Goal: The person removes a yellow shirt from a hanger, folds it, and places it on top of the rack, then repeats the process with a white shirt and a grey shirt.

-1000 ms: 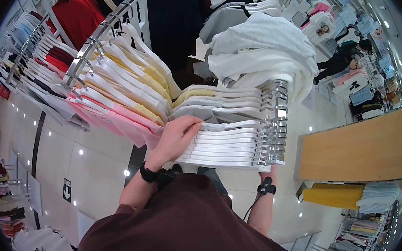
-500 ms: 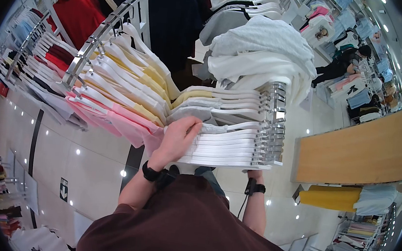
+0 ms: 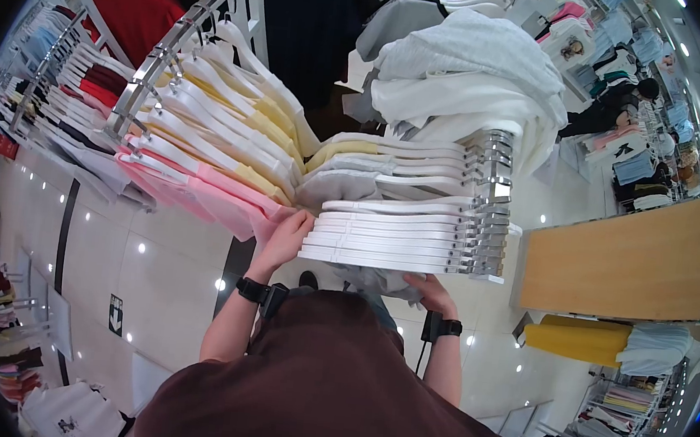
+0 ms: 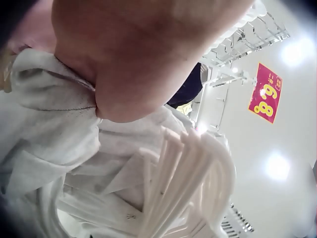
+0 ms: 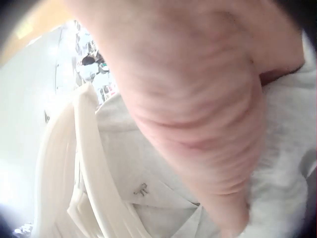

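Observation:
Light grey garment hangs bunched between the hands, below the front edge of a stack of bare white hangers. At the hangers' left end, the left hand grips it; in the left wrist view, its cloth gathers under the left hand. The right hand holds the garment's right part below the hangers. In the right wrist view, the right hand lies over the pale cloth, with white hangers at left. Fingertips are largely hidden.
Yellow, white and pink garments hang at left on a metal rail. Behind the hangers, a pile of white and grey clothes rests. At right stands a wooden panel; a person is farther back.
The left hand has moved down and left off the top of the hangers. The right hand has risen from beneath their edge, and grey cloth now shows between the hands.

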`<state>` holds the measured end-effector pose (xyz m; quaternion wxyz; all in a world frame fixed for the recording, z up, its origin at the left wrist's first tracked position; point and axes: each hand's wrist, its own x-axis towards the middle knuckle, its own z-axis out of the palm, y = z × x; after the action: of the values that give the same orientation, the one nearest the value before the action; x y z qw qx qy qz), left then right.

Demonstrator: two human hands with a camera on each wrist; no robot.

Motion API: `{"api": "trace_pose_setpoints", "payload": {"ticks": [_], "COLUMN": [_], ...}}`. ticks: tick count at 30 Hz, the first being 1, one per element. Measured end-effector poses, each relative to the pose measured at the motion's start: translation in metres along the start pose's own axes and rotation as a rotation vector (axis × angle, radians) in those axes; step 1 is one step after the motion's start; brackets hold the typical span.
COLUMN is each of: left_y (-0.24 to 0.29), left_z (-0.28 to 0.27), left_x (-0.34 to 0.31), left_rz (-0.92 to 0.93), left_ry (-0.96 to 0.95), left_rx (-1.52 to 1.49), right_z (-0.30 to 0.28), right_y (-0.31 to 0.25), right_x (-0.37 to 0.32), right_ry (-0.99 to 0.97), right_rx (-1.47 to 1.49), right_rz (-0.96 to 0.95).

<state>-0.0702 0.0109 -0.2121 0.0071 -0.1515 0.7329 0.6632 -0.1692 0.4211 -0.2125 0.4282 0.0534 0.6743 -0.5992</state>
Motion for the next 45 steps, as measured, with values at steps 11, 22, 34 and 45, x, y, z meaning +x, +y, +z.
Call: {"api": "trace_pose_setpoints", "payload": {"ticks": [11,22,34,45], "left_y": [0.024,0.023,0.049,0.091], "left_z": [-0.025,-0.004,0.068,0.158], "left_x": [-0.084,-0.095,-0.094,-0.095], "left_rz": [-0.284,-0.355,-0.199,-0.191], "left_ry": [-0.407,-0.882,-0.412,-0.530], "left_rx": [-0.274,0.017,0.234,0.244], "right_z": [0.011,0.062,0.040,0.016], "right_y": [0.002,0.013,0.027,0.019], "right_x": [-0.098,-0.122,-0.121,-0.156], "right_ry": [-0.219,-0.226,0.107,0.295], "right_rx": [-0.021,-0.349,0.029,-0.048], "right_rz": [0.241,0.138,0.081,-0.127]}}
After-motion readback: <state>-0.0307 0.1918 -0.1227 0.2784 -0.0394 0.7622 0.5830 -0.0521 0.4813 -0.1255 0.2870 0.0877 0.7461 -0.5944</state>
